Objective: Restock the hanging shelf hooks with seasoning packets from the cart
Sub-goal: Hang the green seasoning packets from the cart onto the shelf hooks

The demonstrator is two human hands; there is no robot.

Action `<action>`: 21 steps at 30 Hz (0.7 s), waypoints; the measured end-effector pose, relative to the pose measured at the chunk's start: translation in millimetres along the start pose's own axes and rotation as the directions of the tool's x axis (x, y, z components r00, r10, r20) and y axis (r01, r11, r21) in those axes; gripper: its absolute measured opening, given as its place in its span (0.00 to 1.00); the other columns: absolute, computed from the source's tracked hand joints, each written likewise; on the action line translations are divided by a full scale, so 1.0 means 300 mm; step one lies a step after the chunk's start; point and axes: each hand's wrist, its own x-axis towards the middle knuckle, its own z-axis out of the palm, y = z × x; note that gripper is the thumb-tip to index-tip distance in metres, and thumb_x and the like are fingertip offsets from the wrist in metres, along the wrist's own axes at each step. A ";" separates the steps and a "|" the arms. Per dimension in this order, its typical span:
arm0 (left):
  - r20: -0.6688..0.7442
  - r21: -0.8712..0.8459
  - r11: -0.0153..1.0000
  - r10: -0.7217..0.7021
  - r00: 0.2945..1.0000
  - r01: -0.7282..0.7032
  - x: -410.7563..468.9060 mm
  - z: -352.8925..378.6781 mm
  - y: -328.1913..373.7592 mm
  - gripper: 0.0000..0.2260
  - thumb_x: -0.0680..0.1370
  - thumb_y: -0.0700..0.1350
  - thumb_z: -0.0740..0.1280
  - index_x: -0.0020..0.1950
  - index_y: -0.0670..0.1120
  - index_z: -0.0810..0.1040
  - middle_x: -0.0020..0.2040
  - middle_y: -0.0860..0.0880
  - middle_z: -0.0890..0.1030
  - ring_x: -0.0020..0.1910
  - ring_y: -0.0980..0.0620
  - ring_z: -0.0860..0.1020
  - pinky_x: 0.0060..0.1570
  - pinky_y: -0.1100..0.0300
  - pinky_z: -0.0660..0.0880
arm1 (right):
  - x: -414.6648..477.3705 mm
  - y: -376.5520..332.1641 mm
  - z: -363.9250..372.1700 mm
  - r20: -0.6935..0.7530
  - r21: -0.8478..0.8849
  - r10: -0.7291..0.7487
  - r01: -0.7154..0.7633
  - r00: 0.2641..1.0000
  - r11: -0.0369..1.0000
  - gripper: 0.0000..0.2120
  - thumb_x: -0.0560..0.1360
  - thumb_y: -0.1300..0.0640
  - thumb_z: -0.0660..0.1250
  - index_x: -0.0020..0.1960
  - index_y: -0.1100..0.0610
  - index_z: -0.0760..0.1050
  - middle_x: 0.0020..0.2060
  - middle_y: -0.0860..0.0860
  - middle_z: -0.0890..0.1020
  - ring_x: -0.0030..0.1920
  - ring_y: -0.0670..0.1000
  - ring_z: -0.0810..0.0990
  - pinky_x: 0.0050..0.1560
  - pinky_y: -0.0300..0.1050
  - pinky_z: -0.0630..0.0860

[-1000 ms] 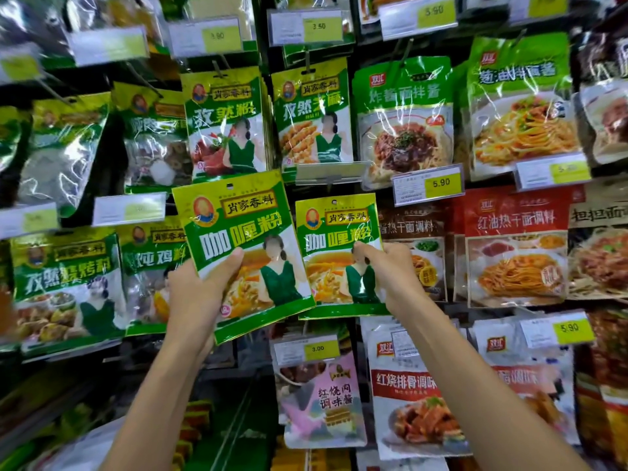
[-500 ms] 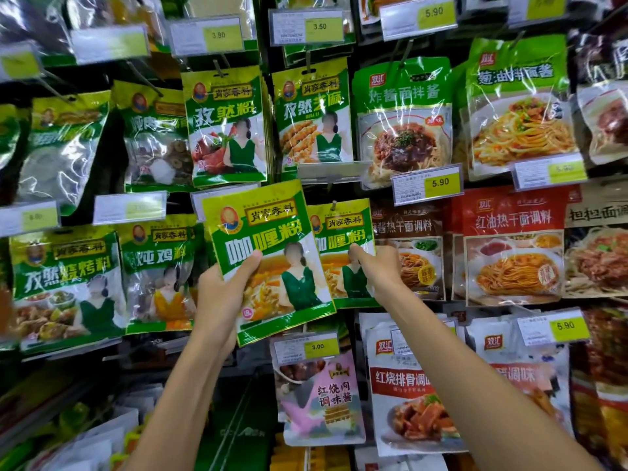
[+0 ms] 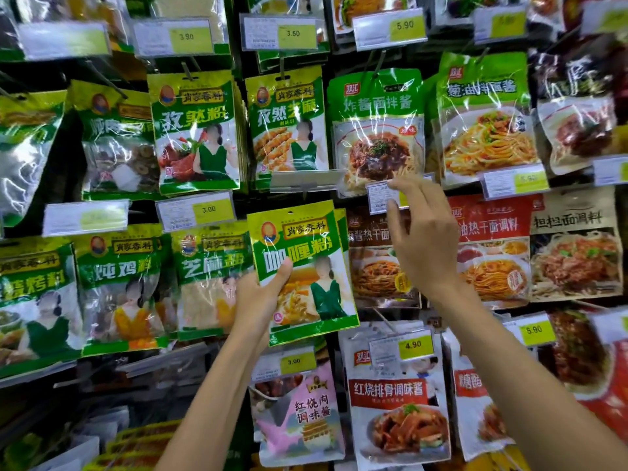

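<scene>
Fingers of the left hand (image 3: 260, 297) grip the curry packet (image 3: 302, 266) at its lower left side; the packet has moved to the right and now covers the hanging packets (image 3: 342, 231) of the same kind behind it. The right hand (image 3: 424, 243) has let go of those and is lifted, fingers open and spread, in front of a price tag (image 3: 381, 198). The hook is hidden, so I judge the packet is lined up but not yet hung.

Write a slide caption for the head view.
The left hand holds up a green packet; the right hand reaches to a price tag.
</scene>
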 end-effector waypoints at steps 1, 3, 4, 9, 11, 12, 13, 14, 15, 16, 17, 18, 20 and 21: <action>0.009 -0.018 1.000 -0.010 1.000 0.010 0.002 0.016 0.001 0.34 0.67 0.58 0.73 0.65 0.39 0.69 0.60 0.38 0.79 0.61 0.41 0.77 0.64 0.38 0.70 | 0.021 0.015 0.014 0.026 -0.037 -0.036 0.037 0.999 0.999 0.14 0.79 0.60 0.63 0.62 0.63 0.75 0.58 0.57 0.79 0.60 0.55 0.76 0.62 0.42 0.70; 0.016 -0.015 1.000 0.002 1.000 -0.002 0.021 0.034 -0.010 0.35 0.69 0.57 0.73 0.68 0.38 0.66 0.65 0.34 0.73 0.64 0.38 0.74 0.64 0.39 0.70 | 0.045 0.047 0.047 0.105 -0.093 -0.062 0.072 0.993 0.993 0.17 0.80 0.58 0.61 0.66 0.64 0.72 0.62 0.58 0.76 0.65 0.56 0.73 0.67 0.47 0.67; 0.011 -0.004 1.000 0.011 1.000 -0.011 0.031 0.037 -0.018 0.29 0.70 0.56 0.73 0.62 0.40 0.71 0.62 0.34 0.76 0.62 0.38 0.75 0.63 0.39 0.71 | 0.049 0.063 0.063 0.141 -0.113 -0.061 0.077 0.988 0.991 0.17 0.80 0.58 0.60 0.67 0.64 0.71 0.64 0.59 0.75 0.66 0.57 0.72 0.69 0.48 0.65; 0.026 0.019 1.000 0.006 1.000 -0.006 0.064 0.054 -0.046 0.11 0.73 0.53 0.72 0.48 0.48 0.77 0.52 0.42 0.83 0.54 0.43 0.80 0.59 0.42 0.75 | 0.037 0.115 0.116 0.169 -0.168 -0.074 0.103 0.983 0.980 0.19 0.81 0.55 0.59 0.68 0.64 0.70 0.63 0.60 0.75 0.66 0.59 0.71 0.70 0.51 0.65; 0.049 0.023 0.999 0.028 0.998 -0.029 0.067 0.061 -0.053 0.09 0.74 0.52 0.71 0.49 0.49 0.79 0.49 0.43 0.84 0.52 0.42 0.81 0.57 0.41 0.76 | 0.037 0.120 0.121 0.142 -0.169 -0.086 0.109 0.986 0.980 0.19 0.81 0.55 0.58 0.67 0.64 0.70 0.62 0.60 0.75 0.65 0.59 0.72 0.69 0.52 0.65; 0.055 0.026 0.999 0.032 0.998 -0.034 0.067 0.062 -0.058 0.09 0.75 0.51 0.71 0.50 0.48 0.80 0.49 0.43 0.84 0.52 0.42 0.81 0.57 0.42 0.76 | 0.037 0.119 0.122 0.132 -0.168 -0.090 0.111 0.987 0.979 0.19 0.81 0.55 0.58 0.67 0.64 0.70 0.62 0.60 0.75 0.65 0.59 0.72 0.68 0.52 0.66; 0.063 0.025 0.999 0.036 0.997 -0.038 0.067 0.061 -0.064 0.09 0.75 0.51 0.70 0.51 0.48 0.80 0.49 0.44 0.85 0.52 0.43 0.82 0.57 0.43 0.77 | 0.037 0.118 0.122 0.125 -0.167 -0.091 0.112 0.988 0.980 0.19 0.80 0.55 0.58 0.66 0.64 0.70 0.62 0.61 0.76 0.65 0.59 0.72 0.68 0.52 0.66; 0.065 0.025 0.999 0.037 0.997 -0.039 0.069 0.058 -0.071 0.09 0.75 0.51 0.70 0.50 0.47 0.80 0.47 0.46 0.85 0.50 0.45 0.82 0.55 0.46 0.78 | 0.037 0.116 0.121 0.120 -0.164 -0.089 0.108 0.989 0.981 0.19 0.80 0.55 0.59 0.66 0.64 0.70 0.62 0.61 0.76 0.65 0.59 0.72 0.68 0.51 0.66; 0.060 0.019 0.999 0.038 0.997 -0.039 0.072 0.054 -0.078 0.07 0.75 0.51 0.70 0.48 0.48 0.80 0.44 0.48 0.85 0.48 0.47 0.83 0.52 0.50 0.79 | 0.036 0.114 0.119 0.115 -0.161 -0.082 0.100 0.990 0.982 0.19 0.80 0.55 0.59 0.66 0.65 0.70 0.62 0.61 0.75 0.65 0.59 0.72 0.68 0.52 0.66; 0.051 0.012 0.999 0.037 0.998 -0.037 0.075 0.051 -0.083 0.06 0.75 0.51 0.70 0.45 0.49 0.78 0.39 0.52 0.85 0.45 0.50 0.83 0.47 0.54 0.80 | 0.036 0.114 0.117 0.110 -0.159 -0.072 0.089 0.991 0.983 0.19 0.80 0.54 0.59 0.66 0.65 0.70 0.62 0.61 0.75 0.65 0.59 0.72 0.69 0.52 0.66; 0.041 0.004 0.999 0.035 0.999 -0.035 0.075 0.047 -0.085 0.07 0.74 0.51 0.71 0.42 0.50 0.76 0.34 0.55 0.83 0.41 0.52 0.82 0.43 0.57 0.79 | 0.036 0.114 0.115 0.104 -0.157 -0.060 0.076 0.993 0.985 0.19 0.80 0.54 0.60 0.66 0.65 0.70 0.62 0.61 0.75 0.65 0.59 0.72 0.69 0.52 0.67; 0.036 0.000 1.000 0.031 0.999 -0.031 0.074 0.045 -0.083 0.08 0.74 0.51 0.71 0.40 0.50 0.75 0.31 0.56 0.82 0.39 0.53 0.81 0.42 0.58 0.78 | 0.036 0.115 0.112 0.100 -0.157 -0.047 0.063 0.994 0.986 0.19 0.80 0.55 0.60 0.66 0.66 0.70 0.62 0.61 0.75 0.65 0.59 0.71 0.69 0.53 0.67; 0.042 0.004 1.000 0.019 0.999 -0.020 0.070 0.045 -0.074 0.09 0.74 0.52 0.71 0.41 0.49 0.75 0.33 0.53 0.83 0.41 0.51 0.82 0.45 0.56 0.79 | 0.035 0.116 0.109 0.093 -0.161 -0.033 0.048 0.995 0.986 0.19 0.80 0.55 0.61 0.66 0.66 0.70 0.62 0.61 0.74 0.66 0.59 0.71 0.69 0.53 0.66; 0.050 0.012 1.000 0.017 0.999 -0.018 0.068 0.046 -0.067 0.09 0.74 0.52 0.71 0.41 0.48 0.76 0.36 0.51 0.83 0.43 0.49 0.82 0.48 0.54 0.79 | 0.034 0.116 0.108 0.093 -0.165 -0.032 0.047 0.995 0.985 0.19 0.80 0.55 0.61 0.66 0.66 0.70 0.62 0.61 0.74 0.66 0.59 0.71 0.70 0.53 0.66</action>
